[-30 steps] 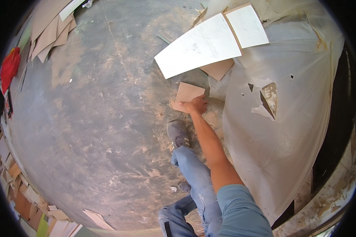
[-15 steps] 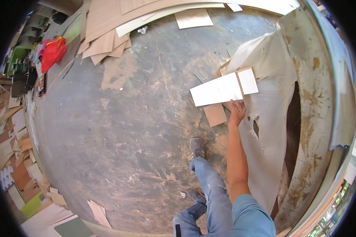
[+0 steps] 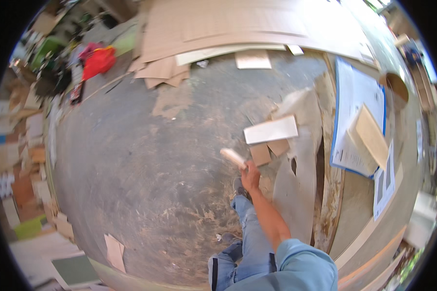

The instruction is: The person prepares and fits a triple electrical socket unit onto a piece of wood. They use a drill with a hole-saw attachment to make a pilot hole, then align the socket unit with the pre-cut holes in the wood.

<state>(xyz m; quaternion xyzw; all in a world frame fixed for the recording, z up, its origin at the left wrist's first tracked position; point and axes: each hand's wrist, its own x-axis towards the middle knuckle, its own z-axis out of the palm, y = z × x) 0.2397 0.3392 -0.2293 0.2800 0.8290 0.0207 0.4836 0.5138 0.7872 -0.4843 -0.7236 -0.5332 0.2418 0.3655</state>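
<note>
My right hand [image 3: 250, 177] reaches out above the floor, its fingers closed on one end of a small board piece [image 3: 232, 157]. The piece is pale, seen nearly edge-on, and a little blurred; it points away to the left. Just beyond the hand to the right lies a white rectangular board [image 3: 271, 130] on the floor. Two brown board offcuts [image 3: 260, 154] sit against its near edge. My left hand is outside the picture.
A torn whitish sheet [image 3: 296, 189] hangs beside a worn table edge [image 3: 331, 194]. On that table are papers on a blue-edged board [image 3: 347, 106], a wooden piece [image 3: 372, 137] and a brown roll [image 3: 396, 89]. Large wood panels [image 3: 218, 29] lie at the far side.
My right hand has lifted the small board piece away from the larger white board and carried it left and nearer. The view has turned, showing more of the right-hand table.
</note>
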